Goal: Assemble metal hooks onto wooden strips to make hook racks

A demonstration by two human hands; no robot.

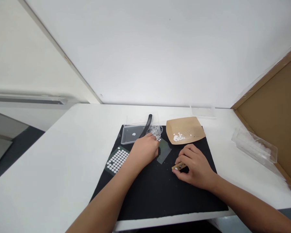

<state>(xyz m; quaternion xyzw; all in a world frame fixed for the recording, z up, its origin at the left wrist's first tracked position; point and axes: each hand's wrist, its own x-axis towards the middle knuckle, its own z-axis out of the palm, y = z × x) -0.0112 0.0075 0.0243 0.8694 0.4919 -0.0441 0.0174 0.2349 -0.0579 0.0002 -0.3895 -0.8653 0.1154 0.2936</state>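
My left hand (146, 148) is closed at the right end of a shallow clear plastic box (128, 139), by a pile of small clear plastic pieces (155, 130). Its fingertips are hidden, so what it holds, if anything, does not show. A dark curved handle (146, 125) slants across the box, just beyond that hand. Between thumb and fingers, my right hand (195, 166) grips a small tan wooden piece (174, 168) with a shiny metal part and a white spot near its end. Under the left wrist lies a sheet of round white dots (117, 159).
A brown paper tray (184, 124) with loose white dots stands at the back of the black mat (160, 194). Beside the left hand lies a translucent sheet (163, 153). Clear boxes (254, 145) and a cardboard box (276, 97) are on the right. A white wall rises behind.
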